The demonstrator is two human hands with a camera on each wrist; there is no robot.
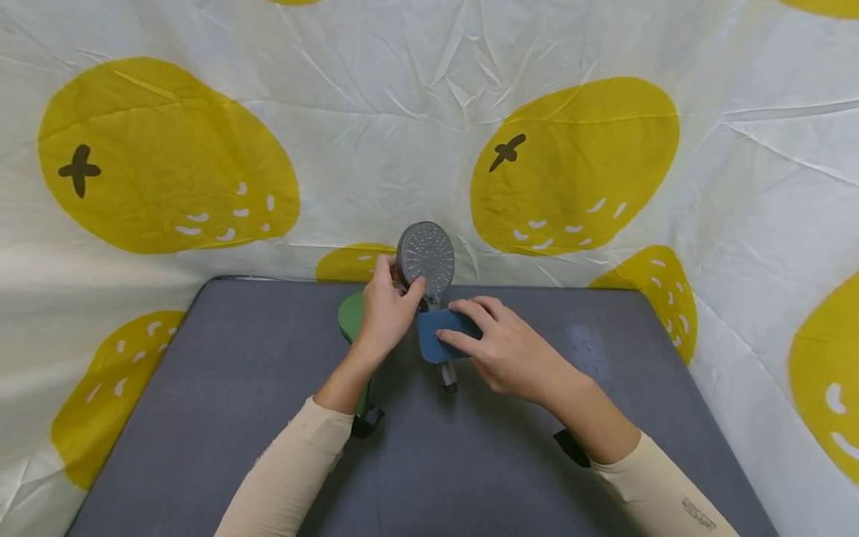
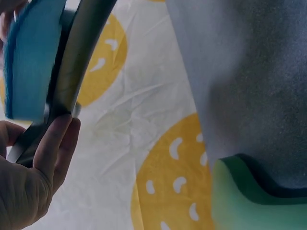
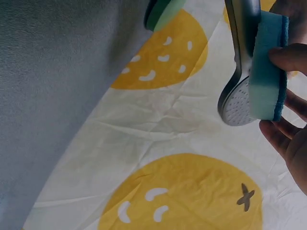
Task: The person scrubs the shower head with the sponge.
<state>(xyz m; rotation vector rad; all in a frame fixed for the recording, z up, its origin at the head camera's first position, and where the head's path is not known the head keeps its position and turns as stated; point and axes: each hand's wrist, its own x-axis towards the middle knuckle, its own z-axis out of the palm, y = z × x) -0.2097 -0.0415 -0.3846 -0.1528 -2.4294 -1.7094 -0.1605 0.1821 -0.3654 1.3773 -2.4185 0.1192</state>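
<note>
A grey hand-held shower head point(image 1: 429, 253) is upright above the table, its nozzle face toward the head camera and its handle pointing down. My left hand point(image 1: 388, 317) grips it near the round head, with the thumb in front. My right hand point(image 1: 513, 347) holds a blue sponge point(image 1: 438, 344) against the handle, hiding part of it. In the right wrist view the sponge point(image 3: 265, 72) shows a pale foam layer and a darker blue layer, and it overlaps the shower head point(image 3: 240, 103). The left wrist view shows the sponge point(image 2: 33, 62) alongside the handle point(image 2: 79, 57).
A long green object point(image 1: 350, 317) with a rounded end lies on the grey table point(image 1: 255, 388), partly behind my left hand and forearm. Beyond the table's back edge hangs a white cloth point(image 1: 376, 171) printed with yellow fruit shapes. Black pieces point(image 1: 572, 449) show beside both forearms.
</note>
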